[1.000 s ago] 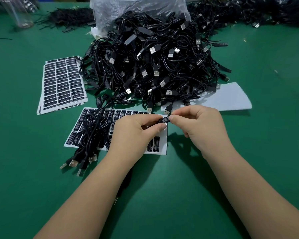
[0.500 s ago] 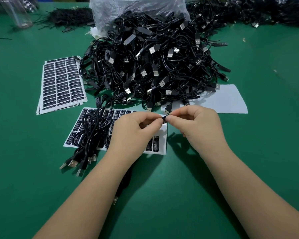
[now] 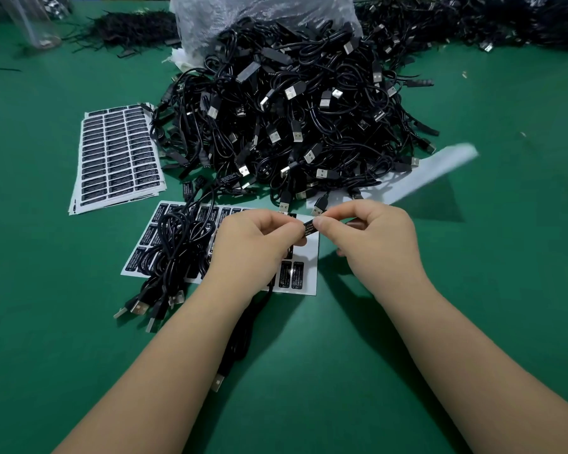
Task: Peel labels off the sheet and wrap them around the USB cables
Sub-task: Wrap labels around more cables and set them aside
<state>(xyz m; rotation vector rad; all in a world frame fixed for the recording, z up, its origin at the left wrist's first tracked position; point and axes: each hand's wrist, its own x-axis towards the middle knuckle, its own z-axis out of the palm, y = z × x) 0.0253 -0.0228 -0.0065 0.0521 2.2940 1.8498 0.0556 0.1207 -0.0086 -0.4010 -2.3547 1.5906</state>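
— Pinched between both sets of fingertips, is it? What have they got?

— Yes: left hand (image 3: 256,247) and right hand (image 3: 371,237) both nip a black label (image 3: 309,227), folded round a thin USB cable (image 3: 240,342) that trails down under the left wrist, just above the open label sheet (image 3: 309,276).

— Much done?

— A small bundle of cables (image 3: 174,244) lies on that sheet, likely finished. Most labels remain; so does a stack of sheets (image 3: 118,155) and the huge cable pile (image 3: 292,126)

— And the label?

— Glossy black, white print, tiny
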